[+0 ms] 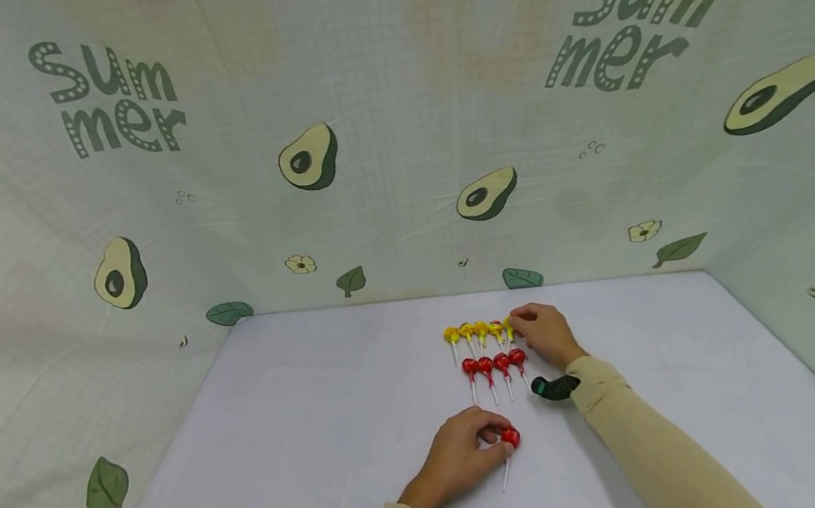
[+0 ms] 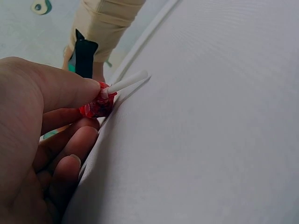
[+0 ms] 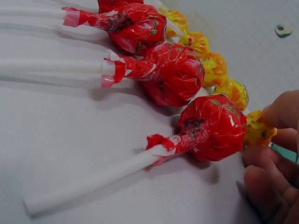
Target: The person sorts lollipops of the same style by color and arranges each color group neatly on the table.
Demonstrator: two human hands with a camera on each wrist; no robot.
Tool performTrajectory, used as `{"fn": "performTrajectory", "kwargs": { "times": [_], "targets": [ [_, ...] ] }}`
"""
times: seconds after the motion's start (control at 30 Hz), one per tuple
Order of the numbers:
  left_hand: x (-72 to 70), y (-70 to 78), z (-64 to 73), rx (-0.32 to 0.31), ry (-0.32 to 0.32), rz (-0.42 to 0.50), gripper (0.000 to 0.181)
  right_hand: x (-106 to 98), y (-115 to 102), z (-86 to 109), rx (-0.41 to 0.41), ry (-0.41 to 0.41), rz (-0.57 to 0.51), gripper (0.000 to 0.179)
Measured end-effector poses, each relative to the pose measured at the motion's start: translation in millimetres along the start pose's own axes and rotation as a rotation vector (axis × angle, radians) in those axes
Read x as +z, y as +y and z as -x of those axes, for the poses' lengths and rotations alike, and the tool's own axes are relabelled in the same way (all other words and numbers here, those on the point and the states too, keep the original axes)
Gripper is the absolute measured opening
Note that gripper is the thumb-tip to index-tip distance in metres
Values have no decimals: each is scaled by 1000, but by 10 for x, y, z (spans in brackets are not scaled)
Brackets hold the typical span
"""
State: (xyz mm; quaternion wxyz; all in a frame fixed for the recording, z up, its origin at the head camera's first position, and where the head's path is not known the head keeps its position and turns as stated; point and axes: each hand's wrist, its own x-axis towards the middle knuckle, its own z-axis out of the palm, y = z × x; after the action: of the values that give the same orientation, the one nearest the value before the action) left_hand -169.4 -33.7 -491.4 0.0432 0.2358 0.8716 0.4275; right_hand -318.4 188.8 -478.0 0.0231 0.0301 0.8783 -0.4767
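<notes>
My left hand (image 1: 460,453) pinches a red-wrapped lollipop (image 1: 510,437) by its candy end near the front of the table. In the left wrist view that lollipop's white stick (image 2: 128,82) points away from the thumb. Farther back, my right hand (image 1: 547,334) holds a yellow-wrapped lollipop (image 3: 259,130) between thumb and fingers, at the right end of a row of yellow lollipops (image 1: 480,330). Just in front of them lies a row of red lollipops (image 1: 486,366), sticks toward me. The rightmost red one (image 3: 215,128) partly hides the held yellow one in the right wrist view.
A white table (image 1: 305,416) spreads out under both hands. Patterned cloth (image 1: 377,123) with avocados and lettering rises behind it and at the sides. Dark straps sit on both wrists, the right strap (image 1: 554,388) close to the red row.
</notes>
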Motion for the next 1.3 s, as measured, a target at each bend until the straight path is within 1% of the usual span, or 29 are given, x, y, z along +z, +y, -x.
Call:
{"fn": "performTrajectory", "kwargs": {
  "times": [0.3,0.5,0.93,1.17,1.3],
  "targets": [
    [0,2,3,14,3,-8,18,17,43,-6,-4,18,-5,37],
    [-1,11,8,-2,0,4,17,12,55,15,-14,27,-7,38],
    [3,12,4,-14,-6,4,17,-2,66,34,-50,28,-7,36],
    [2,19,-6,-35,-12,1,18,-18,75,32,-41,34,-30,34],
    [1,25,0,-33,-9,3,17,-16,94,28,-34,33,-29,36]
  ]
}}
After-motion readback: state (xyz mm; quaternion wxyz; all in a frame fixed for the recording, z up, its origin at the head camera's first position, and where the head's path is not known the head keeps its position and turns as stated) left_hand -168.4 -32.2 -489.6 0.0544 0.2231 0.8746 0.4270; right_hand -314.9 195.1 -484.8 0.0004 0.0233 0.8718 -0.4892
